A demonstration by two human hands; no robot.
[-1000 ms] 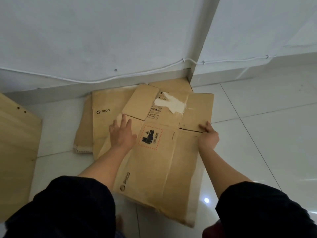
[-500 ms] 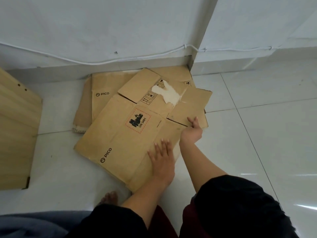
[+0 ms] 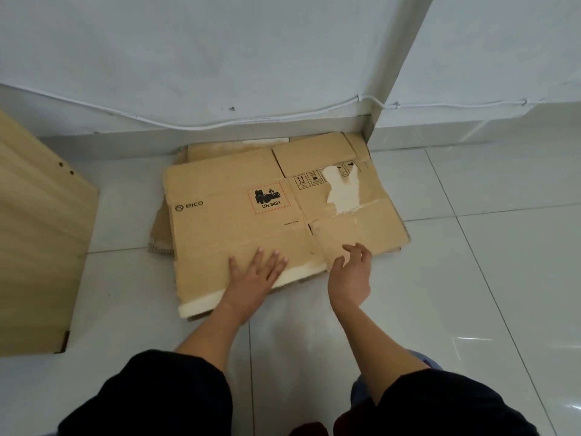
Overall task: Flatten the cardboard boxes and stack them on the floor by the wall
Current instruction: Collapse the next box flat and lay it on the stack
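Observation:
A flattened brown cardboard box printed with PICO and a UN 3481 label lies on the white tile floor, topmost in a pile. Another flat cardboard sticks out under it at the left and along the wall. My left hand presses flat on the top box's near edge, fingers spread. My right hand hovers at the near right flap with fingers loosely bent and holds nothing.
The white wall with a thin white cable runs behind the pile, with a wall corner at the right. A light wooden board stands at the left. Tile floor stretches to the right.
The top box has turned from a slant to lie square with the wall over the pile. My left hand moved to the near edge. My right hand let go of the flap.

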